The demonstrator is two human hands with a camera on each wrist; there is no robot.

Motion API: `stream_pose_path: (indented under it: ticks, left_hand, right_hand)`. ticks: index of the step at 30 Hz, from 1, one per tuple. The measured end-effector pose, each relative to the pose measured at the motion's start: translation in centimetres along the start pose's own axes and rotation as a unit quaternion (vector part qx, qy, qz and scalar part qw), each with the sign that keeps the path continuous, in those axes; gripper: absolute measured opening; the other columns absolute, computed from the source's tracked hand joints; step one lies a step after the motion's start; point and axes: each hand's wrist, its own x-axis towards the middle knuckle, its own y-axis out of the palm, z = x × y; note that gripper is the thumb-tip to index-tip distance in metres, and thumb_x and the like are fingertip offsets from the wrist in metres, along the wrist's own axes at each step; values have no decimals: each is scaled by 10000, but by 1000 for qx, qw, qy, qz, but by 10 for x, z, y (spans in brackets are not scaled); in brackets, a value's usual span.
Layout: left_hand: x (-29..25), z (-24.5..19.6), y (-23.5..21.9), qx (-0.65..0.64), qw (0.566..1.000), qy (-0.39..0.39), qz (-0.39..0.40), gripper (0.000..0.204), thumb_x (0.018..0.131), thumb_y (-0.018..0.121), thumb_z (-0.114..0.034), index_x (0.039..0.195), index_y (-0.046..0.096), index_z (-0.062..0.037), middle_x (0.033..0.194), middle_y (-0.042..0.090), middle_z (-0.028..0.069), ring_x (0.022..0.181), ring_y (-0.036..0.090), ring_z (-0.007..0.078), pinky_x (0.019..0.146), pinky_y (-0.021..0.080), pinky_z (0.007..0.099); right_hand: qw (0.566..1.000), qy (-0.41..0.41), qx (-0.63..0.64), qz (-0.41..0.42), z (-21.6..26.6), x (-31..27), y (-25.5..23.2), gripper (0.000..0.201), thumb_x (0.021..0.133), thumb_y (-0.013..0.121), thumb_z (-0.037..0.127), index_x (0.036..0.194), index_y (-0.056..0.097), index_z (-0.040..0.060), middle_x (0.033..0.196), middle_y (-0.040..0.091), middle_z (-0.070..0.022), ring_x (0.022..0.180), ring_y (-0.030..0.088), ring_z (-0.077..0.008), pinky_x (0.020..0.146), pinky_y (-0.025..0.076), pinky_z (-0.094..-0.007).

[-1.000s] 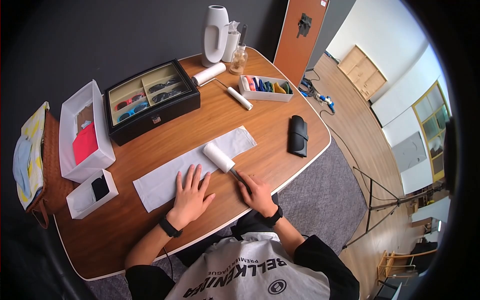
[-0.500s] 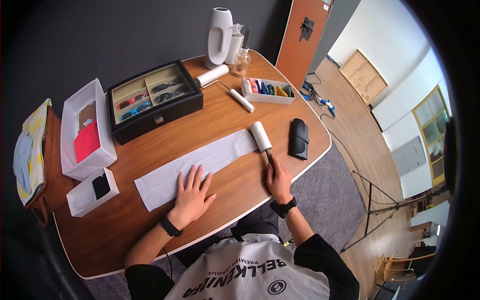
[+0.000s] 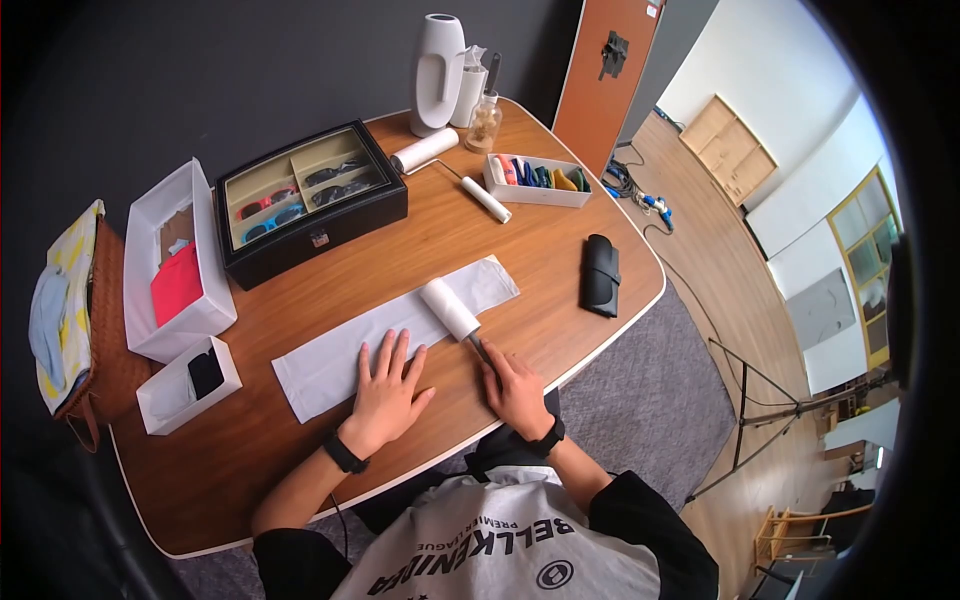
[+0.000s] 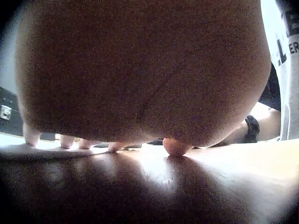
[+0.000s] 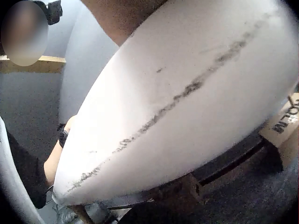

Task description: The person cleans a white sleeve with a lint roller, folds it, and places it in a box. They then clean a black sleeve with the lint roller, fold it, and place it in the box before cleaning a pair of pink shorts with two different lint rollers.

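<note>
A long strip of pale grey cloth (image 3: 318, 368) lies flat across the table in the head view. My left hand (image 3: 386, 398) rests on its near edge, fingers spread and straight, the thumb out over bare wood. In the left wrist view the fingertips (image 4: 176, 147) touch down while the palm arches above the tabletop. My right hand (image 3: 515, 388) grips the dark handle of a lint roller (image 3: 450, 308), whose white roll lies across the cloth right of the left hand. The right wrist view is filled by a scuffed white surface (image 5: 140, 102); the right hand's fingers are hidden there.
Behind the cloth stand a black sunglasses case (image 3: 312, 200), a larger lint roller (image 3: 426, 150) and a box of colourful folded fabrics (image 3: 540, 182). A black pouch (image 3: 600, 275) lies right. White boxes (image 3: 215, 300) and a brown woven basket (image 3: 105, 330) are left.
The right hand moved the lint roller rightward to the cloth's far right end, then back left to its middle. The left hand stayed in place on the cloth.
</note>
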Motion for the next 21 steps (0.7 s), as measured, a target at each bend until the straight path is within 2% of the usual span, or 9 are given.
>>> stream_pose_path:
  ticks: [4,6,7,10,16,17,20,21]
  left_hand:
    - [-1,0,2,0,1000,0,-3,693,1027,584,-484,1564,478,-58,1664,324,271,1565,260,432,1222,180,694]
    - [-1,0,1,0,1000,-1,-6,693,1027,584,-484,1563,479,-57,1665,323,271,1566,258,432,1221,179,696]
    - [-1,0,1,0,1000,0,-7,693,1027,584,-484,1563,480,-57,1665,322,271,1567,256,432,1221,179,697]
    - [-1,0,2,-7,1000,0,-7,696,1026,585,-484,1566,477,-57,1667,320,271,1569,251,433,1223,174,696]
    - [-1,0,3,-8,1000,-2,-2,700,1029,581,-482,1573,465,-56,1670,313,273,1572,244,436,1226,160,699]
    - [-1,1,2,-6,1000,-1,0,700,1029,581,-482,1573,465,-56,1670,313,273,1572,244,436,1226,160,699]
    - [0,1,1,-3,1000,5,8,706,1030,579,-481,1579,454,-55,1673,306,275,1571,242,440,1225,160,702]
    - [1,0,0,-4,1000,3,11,708,1031,579,-481,1581,450,-55,1674,303,275,1571,242,442,1224,161,703]
  right_hand:
    - [998,53,-24,2,-26,7,-13,446,973,653,75,1418,620,80,959,694,-234,865,682,-428,757,555,-490]
    - [995,83,-42,-38,-42,14,-21,435,987,642,78,1421,615,80,982,703,-237,877,685,-429,769,561,-487]
    - [993,48,-70,-77,-58,15,-19,497,968,648,83,1461,581,81,867,677,-226,774,663,-417,693,537,-494]
    - [988,80,-107,-79,-75,19,-24,505,974,638,73,1474,568,83,890,683,-223,819,671,-409,712,538,-496]
    - [994,44,-58,-81,-49,9,-19,498,963,662,51,1455,586,65,820,628,-195,757,615,-373,678,503,-480]
    - [996,53,-22,-64,-41,5,-15,448,972,664,53,1419,626,60,851,634,-209,777,624,-376,711,516,-468]
    - [999,-18,-14,-44,-16,3,-7,489,932,692,50,1417,633,63,829,602,-158,782,606,-340,704,515,-447]
    - [999,-15,-12,-45,-13,3,-9,489,932,692,50,1417,633,63,829,602,-158,782,606,-340,704,515,-447]
